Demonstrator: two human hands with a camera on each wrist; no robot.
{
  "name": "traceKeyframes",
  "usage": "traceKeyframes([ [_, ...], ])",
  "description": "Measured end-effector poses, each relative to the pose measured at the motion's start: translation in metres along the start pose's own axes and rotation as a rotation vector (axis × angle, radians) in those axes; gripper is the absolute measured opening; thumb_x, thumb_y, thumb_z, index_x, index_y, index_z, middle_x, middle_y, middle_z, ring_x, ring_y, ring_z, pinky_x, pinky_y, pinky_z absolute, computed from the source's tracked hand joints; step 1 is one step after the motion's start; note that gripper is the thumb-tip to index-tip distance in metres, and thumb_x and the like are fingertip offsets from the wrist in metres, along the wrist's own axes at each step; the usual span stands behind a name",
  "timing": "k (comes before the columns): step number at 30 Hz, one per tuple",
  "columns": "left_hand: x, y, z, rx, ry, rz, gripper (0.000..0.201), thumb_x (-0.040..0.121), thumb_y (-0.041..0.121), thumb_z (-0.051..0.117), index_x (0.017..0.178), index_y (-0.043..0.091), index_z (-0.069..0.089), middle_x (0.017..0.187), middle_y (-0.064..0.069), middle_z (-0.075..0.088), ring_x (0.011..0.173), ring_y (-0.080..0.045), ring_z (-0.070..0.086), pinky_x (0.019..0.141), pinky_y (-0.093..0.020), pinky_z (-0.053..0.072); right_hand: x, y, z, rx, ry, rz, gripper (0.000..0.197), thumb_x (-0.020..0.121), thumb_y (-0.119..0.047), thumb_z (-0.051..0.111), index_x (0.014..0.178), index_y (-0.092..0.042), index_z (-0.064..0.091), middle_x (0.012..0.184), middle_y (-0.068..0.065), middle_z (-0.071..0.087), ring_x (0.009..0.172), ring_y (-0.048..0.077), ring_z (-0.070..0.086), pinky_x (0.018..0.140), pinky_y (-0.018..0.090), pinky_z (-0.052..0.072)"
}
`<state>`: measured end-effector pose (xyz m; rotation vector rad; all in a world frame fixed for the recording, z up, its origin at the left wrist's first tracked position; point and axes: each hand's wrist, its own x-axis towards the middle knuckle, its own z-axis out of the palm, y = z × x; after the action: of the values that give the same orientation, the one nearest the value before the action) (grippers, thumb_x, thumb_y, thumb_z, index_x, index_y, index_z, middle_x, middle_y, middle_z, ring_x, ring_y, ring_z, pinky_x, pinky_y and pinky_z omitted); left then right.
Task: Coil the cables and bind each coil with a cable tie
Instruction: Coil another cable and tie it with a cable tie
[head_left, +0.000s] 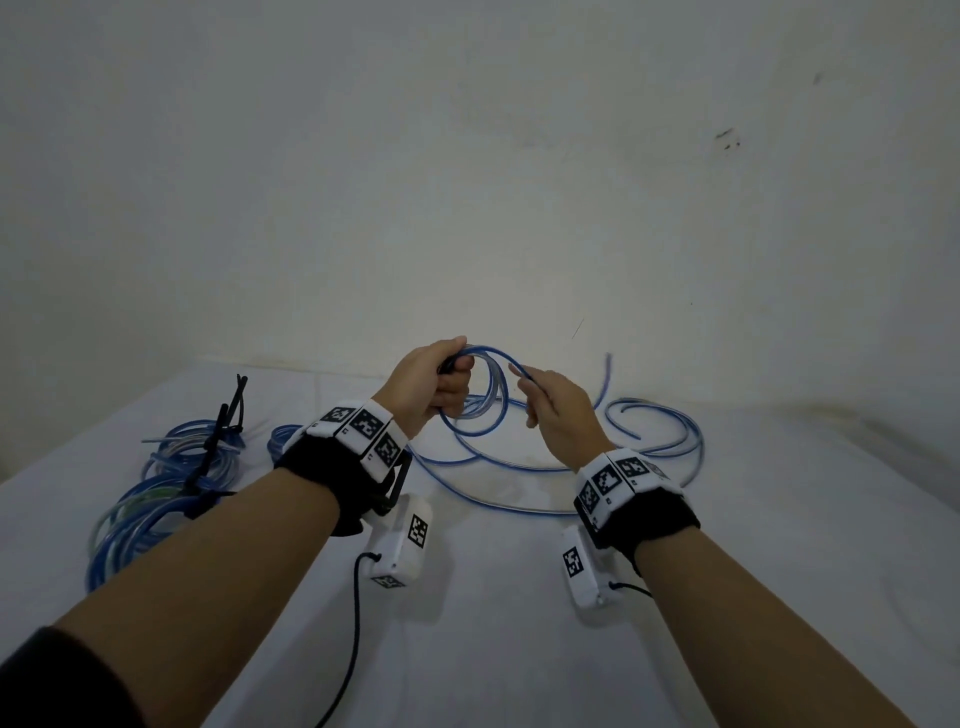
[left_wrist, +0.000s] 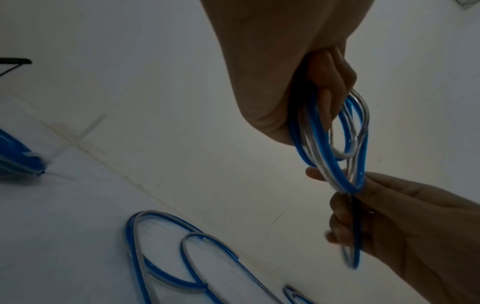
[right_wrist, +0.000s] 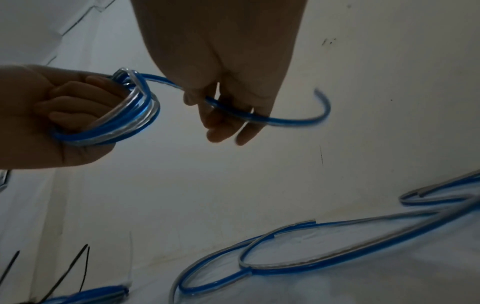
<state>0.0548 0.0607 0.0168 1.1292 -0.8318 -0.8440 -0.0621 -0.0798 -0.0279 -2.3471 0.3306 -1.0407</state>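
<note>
My left hand (head_left: 441, 384) is raised above the white table and grips a small coil of blue-and-clear cable (head_left: 483, 400) in its curled fingers (right_wrist: 75, 98). The coil (left_wrist: 335, 139) holds several loops. My right hand (head_left: 550, 400) holds the running strand of the same cable (right_wrist: 233, 111) between its fingers, just right of the coil; the free end (right_wrist: 324, 102) curves out past it, blurred. More loose blue cable (head_left: 519, 467) lies on the table under both hands.
Finished blue coils (head_left: 156, 499) bound with black cable ties (head_left: 228, 415) lie at the table's left. Loose cable loops (head_left: 670, 441) spread to the right. A bare white wall (head_left: 467, 182) stands close behind the table.
</note>
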Motion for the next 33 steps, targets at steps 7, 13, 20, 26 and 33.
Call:
traceKeyframes([
  [7,0.002,0.006,-0.004,-0.303,0.028,0.07,0.04,0.102,0.03,0.025,0.067,0.016,0.038,0.038,0.011,0.028,0.03,-0.003,0.023,0.038,-0.017,0.024,-0.003,0.0,-0.003,0.089,-0.024,0.104,0.015,0.098,-0.008,0.042,0.095,-0.006,0.057,0.08,0.004,0.057,0.068,0.02,0.059,0.072,0.032,0.048],
  [13,0.005,0.019,-0.012,-0.581,0.126,0.208,0.038,0.1,0.026,0.021,0.07,0.016,0.041,0.042,0.008,0.033,0.034,-0.006,0.029,0.041,-0.015,0.032,-0.007,0.017,-0.012,-0.253,-0.087,0.194,0.027,0.1,-0.017,0.038,0.107,-0.012,0.064,0.087,0.003,0.066,0.088,0.023,0.059,0.086,0.045,0.044],
  [20,0.017,0.021,0.004,-0.4,0.228,0.386,0.034,0.103,0.018,0.024,0.074,0.013,0.04,0.054,0.005,0.049,0.046,-0.008,0.045,0.056,-0.02,0.04,-0.018,-0.018,0.0,0.226,-0.124,0.346,0.01,0.093,-0.003,0.048,0.089,-0.012,0.047,0.07,0.007,0.054,0.046,0.015,0.053,0.047,0.024,0.047],
  [26,0.018,-0.001,0.013,0.44,0.286,0.533,0.013,0.101,0.01,0.031,0.093,0.008,0.04,0.071,-0.002,0.053,0.06,-0.015,0.05,0.061,-0.025,0.045,-0.016,-0.051,-0.008,0.587,-0.336,0.36,0.016,0.096,0.005,0.041,0.097,0.0,0.057,0.071,0.014,0.058,0.05,0.016,0.064,0.053,0.026,0.055],
  [33,0.008,-0.019,0.015,0.609,0.185,0.431,0.013,0.101,0.013,0.035,0.094,0.007,0.043,0.075,0.003,0.053,0.065,-0.005,0.051,0.06,-0.01,0.041,-0.016,-0.062,-0.017,0.771,-0.286,0.314,0.021,0.088,0.006,0.056,0.108,0.01,0.06,0.085,0.02,0.066,0.068,0.023,0.069,0.066,0.029,0.058],
])
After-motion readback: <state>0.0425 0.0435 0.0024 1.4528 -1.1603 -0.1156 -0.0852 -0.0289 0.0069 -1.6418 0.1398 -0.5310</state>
